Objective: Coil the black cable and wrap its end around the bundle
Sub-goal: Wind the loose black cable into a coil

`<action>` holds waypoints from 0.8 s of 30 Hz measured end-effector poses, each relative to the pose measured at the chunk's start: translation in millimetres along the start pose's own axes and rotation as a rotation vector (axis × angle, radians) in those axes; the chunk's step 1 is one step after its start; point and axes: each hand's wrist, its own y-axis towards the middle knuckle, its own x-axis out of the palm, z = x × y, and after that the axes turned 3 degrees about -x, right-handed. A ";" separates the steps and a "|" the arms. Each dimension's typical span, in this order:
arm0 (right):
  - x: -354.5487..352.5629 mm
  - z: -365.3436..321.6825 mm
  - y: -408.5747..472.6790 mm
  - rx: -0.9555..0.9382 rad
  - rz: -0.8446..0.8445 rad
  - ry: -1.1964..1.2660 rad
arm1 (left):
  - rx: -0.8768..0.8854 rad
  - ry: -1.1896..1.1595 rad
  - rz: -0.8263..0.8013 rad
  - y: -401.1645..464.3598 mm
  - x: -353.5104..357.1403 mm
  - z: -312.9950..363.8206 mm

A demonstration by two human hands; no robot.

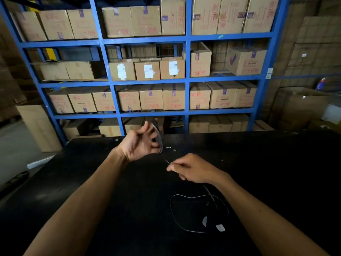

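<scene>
**Black cable: partly coiled, held in both hands**

Black cable (186, 195) runs from the left hand across to the right hand and down onto the black surface (276, 163). Several turns hang as a coil (160, 134) over the raised left hand (142, 143), whose fingers curl loosely round the loops, palm toward the camera (motion blur hides the exact finger placement). The right hand (191, 169) is held lower and nearer, just above the surface, its thumb and forefinger pinching the cable; a short length shows between the two hands.

Below the right wrist the remaining cable lies slack on the surface in one wide open loop, ending near two small pale pieces (220, 227) whose nature cannot be told.

Behind the surface stands a blue shelf rack (187, 60) loaded with cardboard boxes (147, 71), some bearing white labels.
</scene>
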 end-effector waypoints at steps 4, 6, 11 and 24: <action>-32.8 -8.2 0.2 0.008 0.072 -0.156 | -0.095 0.178 0.090 -6.6 -32.4 -10.6; -52.4 -13.5 4.0 -0.009 0.091 -0.199 | -0.151 0.238 0.064 -9.7 -36.7 -17.3; -83.7 -33.2 21.5 -0.161 0.178 -0.452 | -0.362 0.372 -0.151 -15.0 -5.3 -41.2; -16.4 -1.7 24.5 -0.009 0.225 0.026 | -0.097 0.026 -0.608 -29.6 48.3 0.6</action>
